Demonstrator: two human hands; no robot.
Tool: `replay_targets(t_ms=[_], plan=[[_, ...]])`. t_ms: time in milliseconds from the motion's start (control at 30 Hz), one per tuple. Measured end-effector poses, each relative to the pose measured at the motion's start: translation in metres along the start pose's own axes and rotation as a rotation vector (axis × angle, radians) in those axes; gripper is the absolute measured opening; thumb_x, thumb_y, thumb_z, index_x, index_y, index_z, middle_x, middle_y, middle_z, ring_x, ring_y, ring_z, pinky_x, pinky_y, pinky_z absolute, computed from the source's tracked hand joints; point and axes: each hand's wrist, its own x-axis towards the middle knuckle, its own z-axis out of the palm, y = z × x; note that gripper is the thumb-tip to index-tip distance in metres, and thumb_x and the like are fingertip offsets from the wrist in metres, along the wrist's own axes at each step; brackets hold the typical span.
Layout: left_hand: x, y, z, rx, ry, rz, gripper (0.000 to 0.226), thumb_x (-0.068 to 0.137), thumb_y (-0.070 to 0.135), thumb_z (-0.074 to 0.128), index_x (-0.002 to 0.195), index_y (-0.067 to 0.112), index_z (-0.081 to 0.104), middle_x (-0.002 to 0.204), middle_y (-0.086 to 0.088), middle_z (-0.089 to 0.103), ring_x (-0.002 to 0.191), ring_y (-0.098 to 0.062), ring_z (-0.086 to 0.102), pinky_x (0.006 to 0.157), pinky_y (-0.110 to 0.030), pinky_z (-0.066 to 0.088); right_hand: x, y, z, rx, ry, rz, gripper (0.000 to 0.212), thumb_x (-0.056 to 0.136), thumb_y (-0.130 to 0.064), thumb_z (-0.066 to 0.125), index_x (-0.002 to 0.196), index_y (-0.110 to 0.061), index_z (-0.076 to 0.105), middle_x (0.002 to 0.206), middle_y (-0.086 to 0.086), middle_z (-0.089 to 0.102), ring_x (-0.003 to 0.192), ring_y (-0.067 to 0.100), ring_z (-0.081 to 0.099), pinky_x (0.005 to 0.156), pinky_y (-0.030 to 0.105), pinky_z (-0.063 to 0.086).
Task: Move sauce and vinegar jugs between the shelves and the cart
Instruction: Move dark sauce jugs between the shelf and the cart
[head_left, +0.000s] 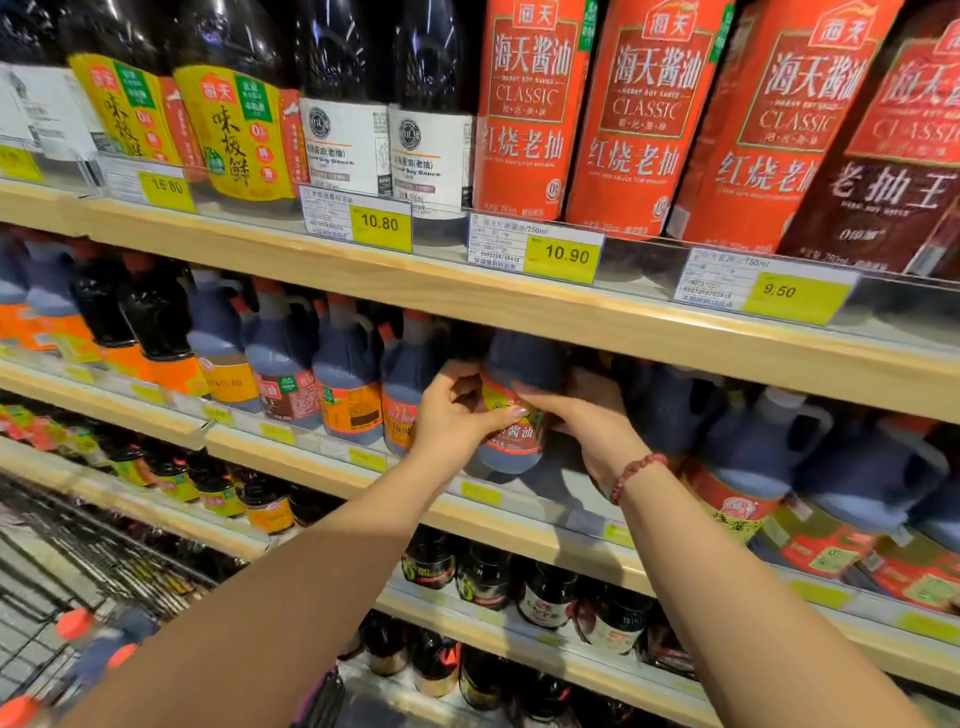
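A dark sauce jug (511, 415) is gripped by the left hand (457, 410) and right hand (582, 410), hemmed by neighbouring jugs (348, 384) under the wooden shelf (519, 306).

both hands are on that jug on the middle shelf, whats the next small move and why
Probably ease the jug straight toward you, off the shelf edge. The left hand and right hand already clasp its sides, its top sits just under the upper shelf board, and jugs stand close on both sides, so tilting or lifting looks cramped.
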Motion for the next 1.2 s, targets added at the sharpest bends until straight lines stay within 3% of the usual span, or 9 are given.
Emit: replay_targets(t_ms=[100,200,333,500,633,767,933,1100,1200], plan=[[0.004,-0.015,-0.001,0.005,-0.009,-0.005,0.055,0.064,-0.005,0.080,0.107,0.012,0.050,0.101,-0.004,0.064,0.093,-0.013,0.063,0.078,-0.020,0.054,0.004,0.014,0.004,0.031,0.018,0.019,0.075,0.046,-0.042,0.088,0.112,-0.015,0.065,0.113,0.005,0.069,0.101,0.019,0.067,0.091,0.038,0.054],[0.002,-0.031,-0.004,0.035,-0.039,-0.012,0.051,0.064,-0.009,0.079,0.098,0.014,0.050,0.094,-0.002,0.065,0.086,-0.011,0.063,0.071,-0.016,0.053,0.004,0.028,0.005,0.001,-0.011,0.002,0.060,0.058,-0.027,0.088,0.111,-0.010,0.065,0.110,0.007,0.070,0.101,0.019,0.067,0.091,0.037,0.054],[-0.002,-0.051,-0.012,0.118,-0.044,-0.013,0.050,0.059,0.000,0.085,0.086,0.025,0.050,0.092,-0.005,0.068,0.091,-0.019,0.064,0.083,-0.030,0.052,0.000,0.041,0.007,-0.066,-0.015,-0.086,0.050,0.065,-0.007,0.083,0.110,-0.008,0.062,0.110,0.009,0.068,0.101,0.020,0.066,0.090,0.035,0.054],[-0.002,-0.054,-0.016,0.137,-0.077,-0.009,0.048,0.060,0.007,0.086,0.088,0.024,0.051,0.104,-0.009,0.067,0.104,-0.022,0.062,0.093,-0.036,0.051,-0.001,0.048,0.007,-0.103,-0.030,-0.119,0.055,0.066,-0.014,0.084,0.115,-0.010,0.059,0.114,0.007,0.067,0.104,0.019,0.065,0.092,0.039,0.053],[-0.003,-0.052,-0.019,0.118,-0.059,-0.049,0.046,0.064,0.010,0.084,0.101,0.013,0.057,0.111,-0.009,0.066,0.111,-0.021,0.060,0.098,-0.037,0.049,-0.009,0.040,0.007,-0.133,-0.024,-0.072,0.052,0.070,-0.024,0.081,0.115,-0.019,0.056,0.113,0.001,0.066,0.097,0.012,0.064,0.071,0.028,0.056],[-0.010,-0.039,-0.017,-0.083,0.038,-0.210,0.049,0.078,0.029,0.074,0.120,0.009,0.060,0.117,-0.007,0.066,0.111,-0.018,0.061,0.097,-0.043,0.051,-0.017,0.037,0.005,0.038,0.088,-0.075,0.061,0.076,-0.026,0.077,0.130,-0.019,0.049,0.115,-0.006,0.059,0.104,0.009,0.058,0.087,0.042,0.055],[-0.013,-0.027,-0.001,-0.174,0.176,-0.283,0.048,0.080,0.024,0.073,0.122,0.009,0.059,0.114,-0.005,0.066,0.107,-0.020,0.061,0.091,-0.039,0.051,-0.014,0.044,0.016,0.077,0.159,-0.103,0.061,0.072,-0.024,0.080,0.127,-0.018,0.054,0.123,0.007,0.062,0.112,0.019,0.059,0.093,0.050,0.051],[-0.006,-0.028,0.009,-0.216,0.221,-0.256,0.007,0.079,0.024,0.074,0.085,0.026,0.071,0.087,0.004,0.072,0.096,-0.020,0.066,0.084,-0.037,0.055,0.002,0.050,0.019,0.101,0.178,-0.099,0.057,0.074,-0.023,0.078,0.127,-0.022,0.055,0.126,0.007,0.060,0.112,0.022,0.058,0.093,0.052,0.051],[0.003,-0.040,0.022,-0.182,0.283,-0.148,0.011,0.068,0.040,0.077,0.077,0.035,0.074,0.086,0.002,0.074,0.095,-0.022,0.067,0.090,-0.049,0.054,0.019,0.057,0.019,0.163,0.188,-0.098,0.055,0.075,-0.022,0.078,0.125,-0.024,0.057,0.126,0.006,0.061,0.111,0.023,0.060,0.093,0.051,0.051]])
